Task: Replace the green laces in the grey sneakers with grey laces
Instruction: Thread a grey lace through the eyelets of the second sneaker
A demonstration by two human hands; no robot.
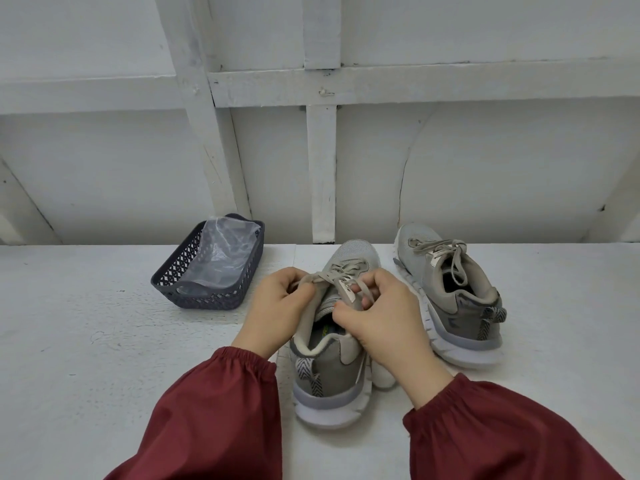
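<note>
On the white painted table (104, 341), the nearer grey mesh sneaker (329, 375) lies heel toward the person, toe pointing away. The left hand (280, 299) and right hand (384, 317) flank its tongue, equally near, each pinching 1 end of the grey-beige lace (313, 278).

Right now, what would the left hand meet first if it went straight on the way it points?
Likely the laced front of the near sneaker, whose grey lace the left hand pinches; depth unclear.

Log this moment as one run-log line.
left hand: pinches lace | right hand: pinches lace | near sneaker: grey-laced | far sneaker: laced, tied | basket: plastic bag inside
</note>
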